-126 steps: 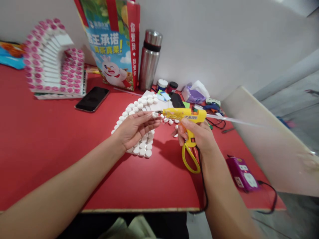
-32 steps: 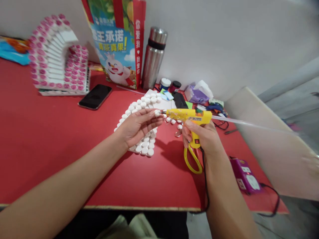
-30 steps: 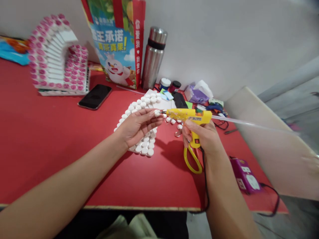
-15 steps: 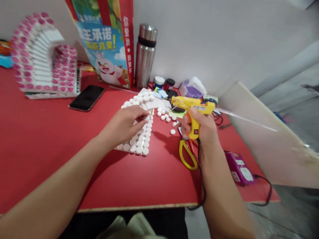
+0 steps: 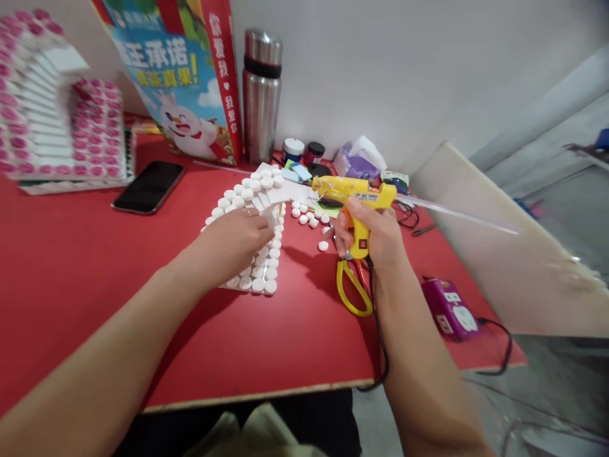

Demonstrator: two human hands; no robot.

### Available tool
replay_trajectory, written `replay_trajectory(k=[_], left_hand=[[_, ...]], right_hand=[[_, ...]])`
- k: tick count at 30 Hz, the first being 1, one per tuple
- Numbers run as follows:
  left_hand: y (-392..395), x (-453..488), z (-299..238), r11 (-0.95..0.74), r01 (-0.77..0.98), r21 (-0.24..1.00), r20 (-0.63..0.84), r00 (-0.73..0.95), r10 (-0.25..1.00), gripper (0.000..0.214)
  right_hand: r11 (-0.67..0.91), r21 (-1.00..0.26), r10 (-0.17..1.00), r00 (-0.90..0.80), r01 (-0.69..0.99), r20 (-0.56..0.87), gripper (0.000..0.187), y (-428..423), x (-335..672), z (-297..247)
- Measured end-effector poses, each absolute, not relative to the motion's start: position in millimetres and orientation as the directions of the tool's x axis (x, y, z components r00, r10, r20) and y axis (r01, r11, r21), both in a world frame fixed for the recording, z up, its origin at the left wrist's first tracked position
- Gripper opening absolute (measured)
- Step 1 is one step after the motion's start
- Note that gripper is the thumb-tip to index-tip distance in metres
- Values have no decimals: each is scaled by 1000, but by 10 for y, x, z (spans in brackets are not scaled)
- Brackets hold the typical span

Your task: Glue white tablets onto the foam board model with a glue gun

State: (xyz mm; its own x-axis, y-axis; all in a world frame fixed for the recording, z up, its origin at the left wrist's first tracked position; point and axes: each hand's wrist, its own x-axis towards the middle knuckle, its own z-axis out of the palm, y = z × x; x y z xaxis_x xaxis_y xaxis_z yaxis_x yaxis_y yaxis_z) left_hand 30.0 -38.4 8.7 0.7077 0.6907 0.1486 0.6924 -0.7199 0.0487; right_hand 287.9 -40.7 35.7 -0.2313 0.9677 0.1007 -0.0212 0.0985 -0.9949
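My right hand (image 5: pixel 375 231) is wrapped round the handle of a yellow hot glue gun (image 5: pixel 354 190), its nozzle pointing left and a clear glue stick (image 5: pixel 457 212) jutting from the back. My left hand (image 5: pixel 233 244) lies over an arch-shaped white craft piece (image 5: pixel 259 190) covered in round white pieces (image 5: pixel 257 284). Its fingers are bent together at the inner edge of the piece, and whatever is between them is hidden. Loose white pieces (image 5: pixel 313 222) lie between the craft piece and the glue gun. Yellow-handled scissors (image 5: pixel 354 292) rest under my right hand.
A pink-and-white arch (image 5: pixel 47 127) stands at far left, near a black phone (image 5: pixel 148 186). Behind are a printed bag (image 5: pixel 190 95), a steel flask (image 5: pixel 261 101), small jars (image 5: pixel 292 150) and a purple tissue pack (image 5: pixel 356 162). A purple box (image 5: pixel 450 309) with a cord sits at right.
My left hand has shifted left and a little down against the craft piece, with its fingers drawn closer together. The whole view has shifted slightly; the glue gun stays in my right hand.
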Motion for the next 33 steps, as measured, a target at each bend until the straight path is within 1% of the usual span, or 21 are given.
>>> replay_trajectory(k=[2,3,6,11,17,22,26,30,32,33], left_hand=[[-411,334,101,-682,730,-30,77,682,727,27],[-423,351,102,-659,751,-46,58,661,749,27],[-445,385,90,-631,775,-45,45,632,773,26],[-435,389,55,-583,811,-44,65,585,808,24],[-379,397,-8,-551,833,-40,101,552,827,24],[-363,418,-8,-532,847,-3,82,530,844,25],[-376,411,21,-539,842,-6,67,538,840,24],[-377,386,33,-539,842,22,61,537,842,23],[-365,366,20,-538,840,70,45,536,843,23],[-357,358,12,-539,826,168,66,536,842,23]], right_hand=[[106,-994,966,-236,-27,109,43,-410,2870,356],[112,-993,965,-237,-29,116,43,-412,2866,357],[127,-992,964,-234,-26,130,42,-417,2857,367],[120,-993,970,-216,8,115,45,-416,2854,375],[127,-992,972,-198,-3,125,45,-420,2835,362],[135,-991,969,-204,-21,136,44,-421,2826,361],[148,-989,963,-225,-22,149,42,-403,2848,342],[160,-986,957,-239,-42,165,40,-387,2866,317],[163,-985,956,-238,-56,172,39,-386,2866,313],[162,-985,957,-236,-57,171,40,-387,2863,314]])
